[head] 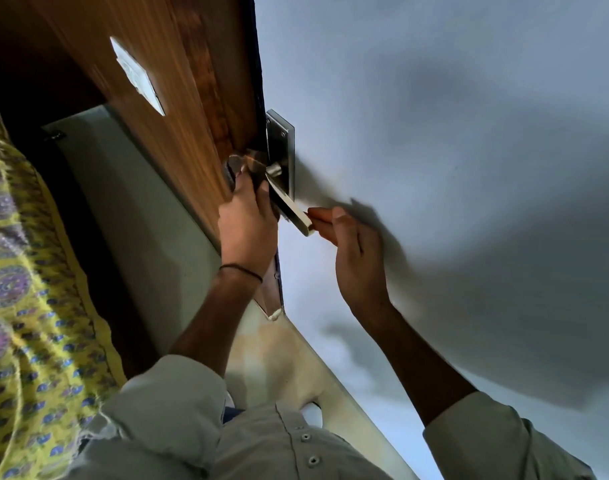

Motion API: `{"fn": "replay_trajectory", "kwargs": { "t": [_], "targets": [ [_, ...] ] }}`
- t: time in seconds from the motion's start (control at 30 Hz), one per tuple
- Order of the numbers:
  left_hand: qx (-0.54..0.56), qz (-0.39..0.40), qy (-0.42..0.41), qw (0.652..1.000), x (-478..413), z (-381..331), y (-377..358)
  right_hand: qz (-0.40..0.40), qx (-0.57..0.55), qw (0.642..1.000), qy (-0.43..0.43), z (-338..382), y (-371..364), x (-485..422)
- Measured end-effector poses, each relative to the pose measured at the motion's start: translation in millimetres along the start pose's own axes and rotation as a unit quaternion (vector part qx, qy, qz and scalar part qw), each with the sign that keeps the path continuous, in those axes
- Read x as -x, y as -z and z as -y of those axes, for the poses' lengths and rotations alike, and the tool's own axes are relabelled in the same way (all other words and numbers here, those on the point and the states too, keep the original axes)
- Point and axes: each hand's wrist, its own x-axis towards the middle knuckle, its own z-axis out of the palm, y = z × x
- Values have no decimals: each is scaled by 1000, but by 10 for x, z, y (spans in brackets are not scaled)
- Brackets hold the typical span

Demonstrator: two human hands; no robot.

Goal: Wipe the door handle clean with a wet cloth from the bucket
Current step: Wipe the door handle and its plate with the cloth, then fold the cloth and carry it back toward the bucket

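Note:
The metal door handle [291, 206] is a pale lever on a grey backplate [282, 147], fixed to the grey face of the door [434, 133] near its edge. My left hand [247, 220] is closed at the door edge by the lever's base, with a dark, blurred cloth [247, 161] bunched under its fingers against the handle. My right hand [351, 247] is just right of the lever, its thumb and fingertips pinching the lever's free tip. No bucket is in view.
The door's wooden side [178, 98] runs up the left and carries a white plate [136, 74]. Yellow patterned fabric [26, 271] fills the far left. Pale floor [282, 358] shows below the door, above my grey shirt [261, 445].

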Motion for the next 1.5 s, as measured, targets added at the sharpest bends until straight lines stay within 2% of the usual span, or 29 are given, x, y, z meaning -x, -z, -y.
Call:
{"fn": "replay_trajectory", "kwargs": {
  "t": [0.07, 0.2, 0.33, 0.43, 0.57, 0.7, 0.77, 0.87, 0.93, 1.03, 1.13, 1.2, 1.27, 1.43, 1.5],
  "targets": [
    [-30, 11, -46, 998, 3, 28, 35, -1, -5, 1000, -5, 4, -1, 14],
    [-38, 64, -190, 979, 35, 50, 180, -20, -12, 1000, -11, -2, -31, 9],
    [-17, 116, -237, 964, 191, 112, 365, -48, -15, 998, -24, -32, -51, 12],
    [-11, 182, -313, 932, 321, 199, 361, -75, -19, 997, -29, -22, -74, 46],
    [-49, 195, -406, 892, 462, 266, 214, -120, -76, 990, -21, 58, -88, 138],
    [-42, 231, -479, 846, 471, 431, 211, -158, -25, 986, -57, 10, -80, 304],
    [-2, 289, -432, 854, 447, 614, 228, -183, 10, 979, -86, -37, -108, 403],
    [100, 419, -244, 869, 394, 864, 267, -205, 31, 971, -118, -66, -162, 586],
    [172, 446, -166, 862, 334, 976, 294, -234, 26, 964, -127, -80, -215, 727],
    [285, 462, -59, 838, 243, 1058, 356, -262, 34, 954, -143, -88, -373, 956],
    [374, 505, 67, 775, 226, 1091, 468, -237, 32, 956, -172, -119, -614, 1185],
    [387, 532, 94, 747, 284, 1052, 579, -218, -11, 958, -188, -128, -771, 1345],
    [371, 556, 95, 738, 380, 1004, 670, -241, -55, 949, -194, -122, -899, 1520],
    [284, 562, 43, 775, 766, 958, 751, -326, -66, 928, -169, -129, -964, 2073],
    [268, 577, 37, 770, 976, 945, 799, -340, -73, 924, -162, -139, -920, 2331]
  ]
}}
